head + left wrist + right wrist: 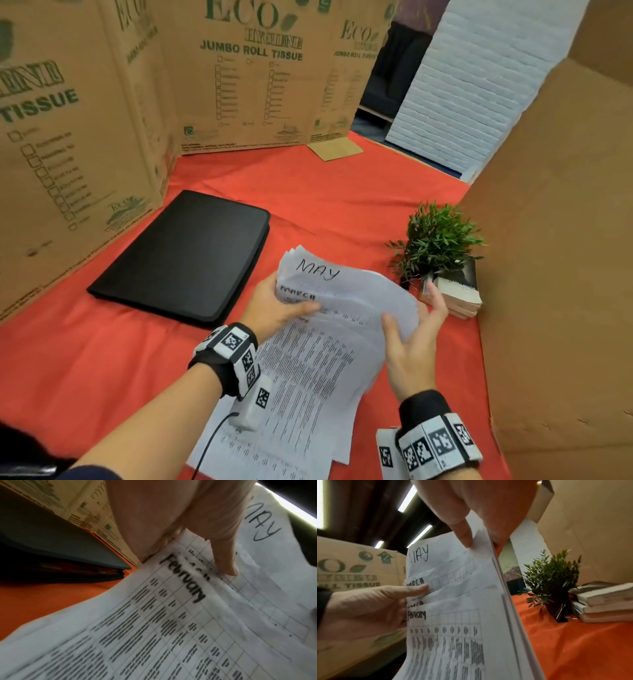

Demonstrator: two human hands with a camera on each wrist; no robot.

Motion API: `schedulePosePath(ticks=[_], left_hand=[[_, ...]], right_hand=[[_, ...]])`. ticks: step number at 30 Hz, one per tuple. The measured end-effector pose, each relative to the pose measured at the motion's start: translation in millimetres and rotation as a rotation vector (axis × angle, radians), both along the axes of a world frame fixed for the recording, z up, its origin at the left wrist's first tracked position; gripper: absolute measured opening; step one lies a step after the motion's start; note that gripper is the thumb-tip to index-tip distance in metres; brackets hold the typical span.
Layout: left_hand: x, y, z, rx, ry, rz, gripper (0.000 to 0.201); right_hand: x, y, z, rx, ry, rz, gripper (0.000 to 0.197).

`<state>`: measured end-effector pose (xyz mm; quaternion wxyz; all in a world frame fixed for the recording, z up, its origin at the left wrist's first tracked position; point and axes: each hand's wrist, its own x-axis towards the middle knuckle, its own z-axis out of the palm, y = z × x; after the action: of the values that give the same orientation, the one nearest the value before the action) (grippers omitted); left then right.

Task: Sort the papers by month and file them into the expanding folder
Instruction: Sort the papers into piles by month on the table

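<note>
A fanned stack of white papers [329, 329] is held above the red tabletop, its headings staggered: a handwritten MAY sheet [318, 270] behind, March below it, then a February sheet [185, 580]. My left hand [284, 305] grips the stack's left edge, thumb [226, 555] on top over the March heading. My right hand [411, 339] pinches the stack's right edge, thumb [462, 534] in front and fingers behind. The black expanding folder [185, 257] lies closed and flat to the left of the papers.
A small potted plant [435, 240] and a pile of books [459, 291] sit right of the papers, with a black binder clip [559, 614] at the pot's base. Cardboard walls [246, 75] enclose the red cloth [342, 192] at left, back and right.
</note>
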<state>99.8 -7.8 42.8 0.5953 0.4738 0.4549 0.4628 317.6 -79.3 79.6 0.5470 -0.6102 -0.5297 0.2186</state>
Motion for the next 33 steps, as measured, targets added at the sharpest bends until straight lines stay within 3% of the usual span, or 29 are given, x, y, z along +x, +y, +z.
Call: schedulePosePath(ticks=[4,7,10,14,17,20,23,27,30,33], left_hand=[[-0.3,1.8,-8.8,0.003,0.019,0.02,0.034],[2.0,5.3,-13.1,0.022,0.078,0.077,0.028],[6.2,6.6,-11.5,0.043,0.114,0.101,0.026],[7.0,5.7,-12.9,-0.031,0.048,0.118,0.036],[-5.4,4.6,-22.7,-0.086,0.097,-0.035,0.058],[-14.7,2.5,-31.5,-0.123,0.139,-0.143,0.052],[-6.4,0.3,-8.5,-0.044,0.028,0.031,0.035],[12.8,4.5,34.1,0.097,-0.14,0.257,0.032],[14.3,5.2,32.6,0.114,-0.121,0.297,0.042],[7.6,5.2,12.0,0.065,-0.018,0.234,0.057]], right_hand=[[-3.5,0.2,-1.7,0.018,-0.099,0.012,0.081],[0.2,1.6,-6.2,-0.034,0.063,0.042,0.079],[10.4,3.0,-32.6,-0.257,0.284,0.174,0.076],[15.6,-5.2,-76.2,-0.483,0.348,0.11,0.04],[19.8,-5.1,-80.4,-0.484,0.382,0.055,0.022],[15.5,-2.2,-58.0,-0.419,0.343,0.057,0.022],[-0.2,0.5,-21.9,-0.239,0.246,0.055,0.019],[-20.4,4.2,6.9,-0.037,0.192,0.015,0.036],[-25.7,9.6,-2.5,-0.086,0.134,0.0,0.04],[-23.5,12.4,-13.0,-0.166,0.049,-0.025,0.043]])
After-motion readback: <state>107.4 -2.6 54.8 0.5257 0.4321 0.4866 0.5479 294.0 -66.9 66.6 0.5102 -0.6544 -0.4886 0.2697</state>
